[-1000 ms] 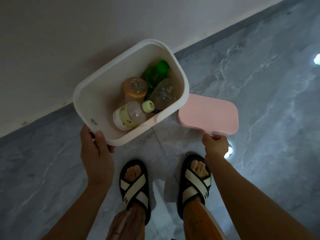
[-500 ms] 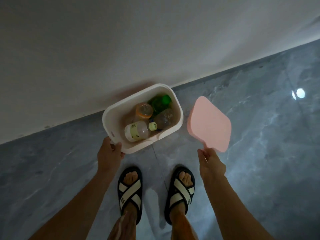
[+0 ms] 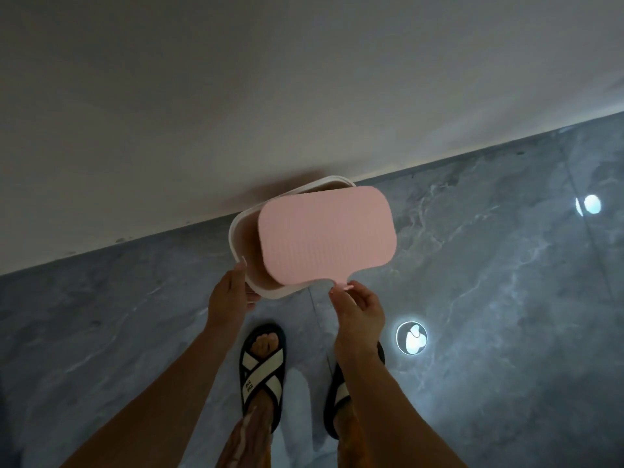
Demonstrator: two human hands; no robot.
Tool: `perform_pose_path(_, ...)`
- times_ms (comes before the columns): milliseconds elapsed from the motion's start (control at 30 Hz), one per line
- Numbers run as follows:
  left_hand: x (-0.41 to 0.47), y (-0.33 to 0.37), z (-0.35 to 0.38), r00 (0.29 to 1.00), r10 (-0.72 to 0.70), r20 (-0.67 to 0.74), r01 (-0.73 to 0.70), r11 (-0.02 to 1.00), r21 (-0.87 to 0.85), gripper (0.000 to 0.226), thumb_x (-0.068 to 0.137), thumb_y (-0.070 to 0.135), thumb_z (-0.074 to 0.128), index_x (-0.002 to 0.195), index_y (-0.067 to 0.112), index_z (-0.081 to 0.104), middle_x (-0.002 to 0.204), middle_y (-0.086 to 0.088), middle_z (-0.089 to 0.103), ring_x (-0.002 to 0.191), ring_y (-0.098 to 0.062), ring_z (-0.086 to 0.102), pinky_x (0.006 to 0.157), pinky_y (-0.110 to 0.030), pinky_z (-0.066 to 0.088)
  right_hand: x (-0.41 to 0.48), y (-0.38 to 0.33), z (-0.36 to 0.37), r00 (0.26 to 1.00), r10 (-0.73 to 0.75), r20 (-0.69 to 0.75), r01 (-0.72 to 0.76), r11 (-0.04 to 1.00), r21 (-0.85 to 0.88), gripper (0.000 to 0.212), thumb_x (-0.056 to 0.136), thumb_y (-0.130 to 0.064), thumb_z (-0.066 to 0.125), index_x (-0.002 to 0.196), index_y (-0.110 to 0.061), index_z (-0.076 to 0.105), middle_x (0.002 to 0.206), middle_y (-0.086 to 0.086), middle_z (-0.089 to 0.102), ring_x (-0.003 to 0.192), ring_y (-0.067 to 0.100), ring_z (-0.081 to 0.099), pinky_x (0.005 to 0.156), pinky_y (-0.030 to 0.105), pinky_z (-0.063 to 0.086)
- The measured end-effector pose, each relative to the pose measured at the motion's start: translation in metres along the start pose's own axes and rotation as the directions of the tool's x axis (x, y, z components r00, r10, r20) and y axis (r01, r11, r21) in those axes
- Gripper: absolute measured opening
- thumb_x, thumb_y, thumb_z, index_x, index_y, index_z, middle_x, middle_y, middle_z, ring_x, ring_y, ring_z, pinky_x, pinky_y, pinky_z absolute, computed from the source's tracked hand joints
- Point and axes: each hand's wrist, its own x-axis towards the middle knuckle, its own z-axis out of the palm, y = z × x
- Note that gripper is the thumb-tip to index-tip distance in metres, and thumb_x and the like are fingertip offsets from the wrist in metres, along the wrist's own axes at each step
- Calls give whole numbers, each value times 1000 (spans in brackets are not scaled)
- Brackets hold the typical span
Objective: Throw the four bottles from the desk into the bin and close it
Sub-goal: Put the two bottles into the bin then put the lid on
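A white bin (image 3: pixel 236 231) stands on the floor against the wall. My left hand (image 3: pixel 229 295) grips its near left rim. A pink ribbed lid (image 3: pixel 324 234) hovers over the bin's opening, shifted to the right and covering most of it. My right hand (image 3: pixel 358 305) pinches the lid's small tab at its near edge. The bottles inside the bin are hidden by the lid.
Grey marble floor tiles (image 3: pixel 472 298) stretch to the right and left, with bright light reflections (image 3: pixel 410 337) on them. A pale wall (image 3: pixel 236 113) runs just behind the bin. My feet in black and cream sandals (image 3: pixel 261 366) stand just in front of the bin.
My right hand has swung the pink lid from the right side to above the bin, hiding the bottles. My left hand has stayed on the rim.
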Motion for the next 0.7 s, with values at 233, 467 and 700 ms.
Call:
perform_pose_path(233, 0, 0, -4, 1000, 11, 19, -11, 1000, 4, 36, 99, 37, 34, 103, 8, 54, 96, -20, 63, 90, -30, 62, 85, -42, 51, 3, 4, 20, 997, -57, 43, 63, 986, -154, 30, 78, 2, 72, 104, -11, 63, 99, 1, 69, 94, 19, 68, 76, 20, 51)
perform_pose_path(467, 3, -3, -5, 999, 37, 29, -38, 999, 26, 26, 98, 27, 38, 95, 8, 56, 91, -18, 63, 87, -30, 61, 84, -43, 52, 10, 8, 16, 998, -36, 54, 47, 971, -233, 37, 77, 3, 73, 109, -8, 57, 105, 11, 68, 97, 24, 68, 79, 26, 52)
perform_pose_path(700, 5, -6, -6, 991, 125, 42, -130, 983, 128, 32, 98, 22, 41, 98, -3, 60, 86, -19, 63, 81, -28, 60, 85, -46, 54, 16, 11, 15, 994, -6, 111, 34, 966, -255, 38, 73, 3, 76, 108, -2, 62, 103, 20, 71, 92, 27, 68, 88, 37, 56)
